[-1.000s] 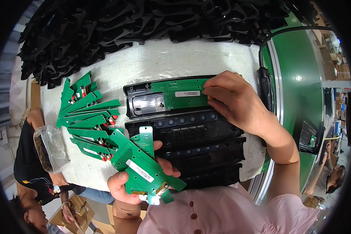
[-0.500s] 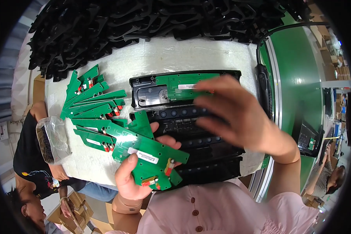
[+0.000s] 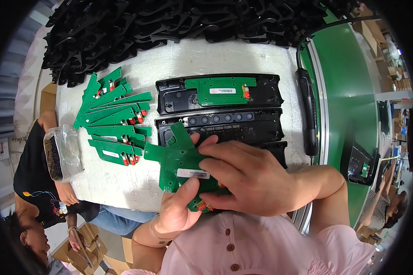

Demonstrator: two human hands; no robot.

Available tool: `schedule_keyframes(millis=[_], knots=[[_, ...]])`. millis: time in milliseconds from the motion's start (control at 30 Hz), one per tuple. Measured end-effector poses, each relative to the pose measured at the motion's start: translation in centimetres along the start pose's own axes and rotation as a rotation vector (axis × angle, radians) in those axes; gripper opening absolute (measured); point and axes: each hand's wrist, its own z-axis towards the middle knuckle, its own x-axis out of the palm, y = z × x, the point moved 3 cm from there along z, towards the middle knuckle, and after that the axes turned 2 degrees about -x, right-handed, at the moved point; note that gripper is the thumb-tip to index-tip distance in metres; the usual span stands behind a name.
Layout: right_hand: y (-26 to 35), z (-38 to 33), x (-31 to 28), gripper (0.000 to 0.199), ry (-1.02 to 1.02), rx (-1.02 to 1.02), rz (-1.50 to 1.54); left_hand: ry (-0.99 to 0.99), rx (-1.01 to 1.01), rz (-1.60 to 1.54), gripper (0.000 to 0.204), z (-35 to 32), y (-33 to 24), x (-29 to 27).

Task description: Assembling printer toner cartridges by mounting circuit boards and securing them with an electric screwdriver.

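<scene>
My left hand (image 3: 178, 211) grips a small stack of green circuit boards (image 3: 169, 156) in front of my body, its thumb on a white label. My right hand (image 3: 257, 181) closes over the right side of the same boards; its fingertips touch them, and the fingers partly hide the red connectors. Just beyond, another green circuit board (image 3: 206, 97) lies in the farthest black plastic housing (image 3: 172, 101), its red connector at the right end. A second black housing (image 3: 264, 130), with a row of round buttons, lies nearer me. My hands partly cover the housings closest to my body.
Several circuit boards (image 3: 117, 112) lie fanned out on the white foam surface (image 3: 137, 188) at left. Black plastic parts (image 3: 170, 23) are heaped at the back. A black corded tool (image 3: 307, 112) lies at right, beside a green conveyor (image 3: 346, 91). A co-worker (image 3: 36, 183) sits at left beside a bag (image 3: 66, 153).
My right hand has drawn back from the farthest housing to the boards in my left hand. The board in that housing is now uncovered.
</scene>
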Motion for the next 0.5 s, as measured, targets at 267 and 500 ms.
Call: schedule_keyframes(millis=[267, 500], knots=[[-3.4, 0.2, -5.4, 0.045, -0.104, 0.070, -0.188, -0.026, -0.059, -0.071, 0.074, -2.6, -0.7, -3.4], [-4.9, -0.7, -2.7, 0.038, 0.046, 0.036, -0.317, -0.057, 0.087, -0.124, 0.072, -3.1, -1.6, -4.7]])
